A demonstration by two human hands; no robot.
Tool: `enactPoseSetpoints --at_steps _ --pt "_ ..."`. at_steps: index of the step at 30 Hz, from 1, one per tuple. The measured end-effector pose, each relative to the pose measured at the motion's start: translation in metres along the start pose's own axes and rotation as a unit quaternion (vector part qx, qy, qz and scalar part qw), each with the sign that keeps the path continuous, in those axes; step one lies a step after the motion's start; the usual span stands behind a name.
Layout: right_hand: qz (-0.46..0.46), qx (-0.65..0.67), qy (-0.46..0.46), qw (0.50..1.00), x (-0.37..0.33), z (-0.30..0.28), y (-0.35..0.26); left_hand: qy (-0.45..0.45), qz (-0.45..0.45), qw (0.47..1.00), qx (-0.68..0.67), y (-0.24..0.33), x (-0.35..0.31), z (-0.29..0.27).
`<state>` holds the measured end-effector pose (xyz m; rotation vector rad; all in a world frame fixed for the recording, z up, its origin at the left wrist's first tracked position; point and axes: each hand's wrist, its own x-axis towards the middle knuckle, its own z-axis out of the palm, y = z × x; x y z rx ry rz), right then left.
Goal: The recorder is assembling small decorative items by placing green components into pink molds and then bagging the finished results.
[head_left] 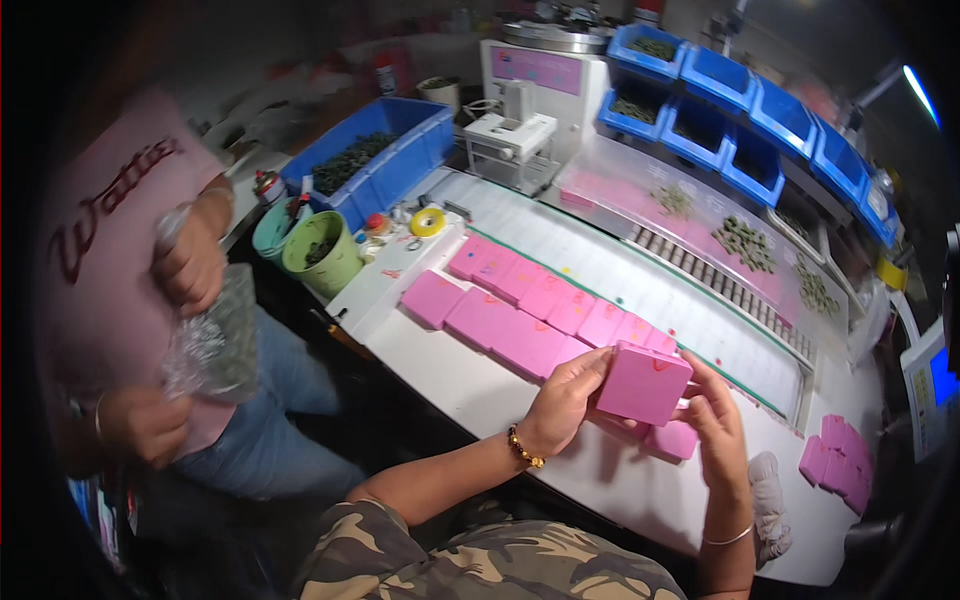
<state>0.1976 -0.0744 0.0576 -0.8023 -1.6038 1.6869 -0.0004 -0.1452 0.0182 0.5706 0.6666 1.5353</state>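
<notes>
A square pink packet (pixel 645 383), with a small orange mark near its top edge, is held up above the bench's front edge between my two hands. My left hand (pixel 562 405) grips its left side, thumb along the edge. On its right side, the fingers of my right hand (pixel 716 415) curl against the edge and behind it. Just below lies another pink packet (pixel 672 440) on the white bench top. Two rows of similar pink packets (pixel 503 325) run leftward from my hands, several carrying handwritten marks. Whether the held packet is one piece or a stack, I cannot tell.
A co-worker (pixel 205 300) at left handles a clear bag (pixel 222 340) of greenish contents. Beyond the packets stand a blue bin (pixel 400 150), a green tub (pixel 322 255) and a long light belt (pixel 560 250). Blue trays (pixel 720 80) hang behind. More pink packets (pixel 838 462) lie at right.
</notes>
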Motion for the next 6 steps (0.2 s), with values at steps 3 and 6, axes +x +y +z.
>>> enactPoseSetpoints --at_steps 3,6 --pt "-0.005 0.034 0.101 0.994 -0.014 0.001 0.013 0.002 -0.041 0.997 0.066 -0.022 0.010 0.022" --pt "0.007 0.078 0.125 0.989 -0.023 -0.009 0.014 -0.077 0.017 0.992 0.094 -0.033 0.011 0.027"
